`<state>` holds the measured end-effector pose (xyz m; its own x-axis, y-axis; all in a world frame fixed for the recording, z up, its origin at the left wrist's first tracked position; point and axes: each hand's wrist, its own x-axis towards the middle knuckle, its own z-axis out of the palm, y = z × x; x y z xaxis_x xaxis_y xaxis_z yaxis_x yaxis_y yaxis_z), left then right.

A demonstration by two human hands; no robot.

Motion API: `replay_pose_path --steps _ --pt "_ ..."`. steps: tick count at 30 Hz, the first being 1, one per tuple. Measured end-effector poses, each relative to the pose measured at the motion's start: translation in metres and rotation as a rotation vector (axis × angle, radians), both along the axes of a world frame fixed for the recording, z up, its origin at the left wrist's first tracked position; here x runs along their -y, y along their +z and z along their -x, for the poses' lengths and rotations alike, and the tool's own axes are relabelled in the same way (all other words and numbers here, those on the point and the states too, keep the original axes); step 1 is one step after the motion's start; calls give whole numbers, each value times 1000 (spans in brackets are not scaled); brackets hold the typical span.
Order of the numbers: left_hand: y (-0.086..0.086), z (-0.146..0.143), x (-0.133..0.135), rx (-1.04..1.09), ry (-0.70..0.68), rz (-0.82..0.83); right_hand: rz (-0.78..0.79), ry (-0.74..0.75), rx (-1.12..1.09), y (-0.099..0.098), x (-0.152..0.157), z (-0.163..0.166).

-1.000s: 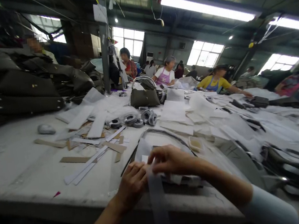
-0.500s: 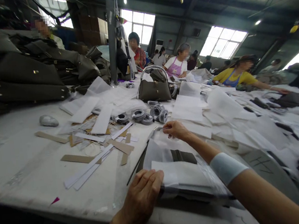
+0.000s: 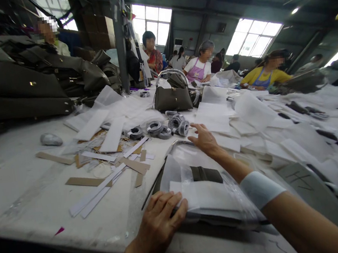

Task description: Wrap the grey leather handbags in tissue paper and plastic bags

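Note:
A dark grey-green handbag [image 3: 206,174] lies flat in front of me, with white tissue sheets [image 3: 202,194] and clear plastic over it. On its near left corner rests my left hand [image 3: 165,221], fingers laid over the paper edge and slightly bent. My right hand [image 3: 204,139] is past the bag's far edge, just above its wrapped handle [image 3: 181,142]. Its fingers are apart and hold nothing. Close to those fingertips sit several coiled grey straps [image 3: 183,128]. A pale blue cuff [image 3: 263,188] circles my right forearm.
A finished handbag [image 3: 172,98] stands upright farther back. Paper and card strips [image 3: 102,188] litter the table's left part. Piled bags [image 3: 22,87] rise at the back left beside a post [image 3: 119,42]. White sheets [image 3: 248,116] spread right. Several people work across the table.
My right hand has let go of the bag's wrapped handle and moved slightly forward and right, its fingers opening. My left hand stays on the bag. The camera view has shifted slightly.

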<state>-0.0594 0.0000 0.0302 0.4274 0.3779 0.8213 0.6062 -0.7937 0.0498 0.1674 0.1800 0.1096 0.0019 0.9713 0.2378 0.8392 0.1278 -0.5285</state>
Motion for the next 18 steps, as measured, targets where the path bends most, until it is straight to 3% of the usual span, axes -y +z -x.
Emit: replay_pose_path --steps 3,5,9,11,14,18 --pt "-3 0 0 -2 8 10 21 78 12 19 34 -7" --pt "-3 -1 0 -1 4 20 105 210 22 23 66 -8" --pt "-2 -1 1 11 -16 23 244 540 72 8 133 -2" --pt "-2 -1 1 20 -19 18 176 580 85 -5 155 3" --pt "-4 -1 1 28 -16 20 -54 580 84 -19 171 12" --pt "-7 0 2 3 2 26 -271 595 97 -22 183 30"
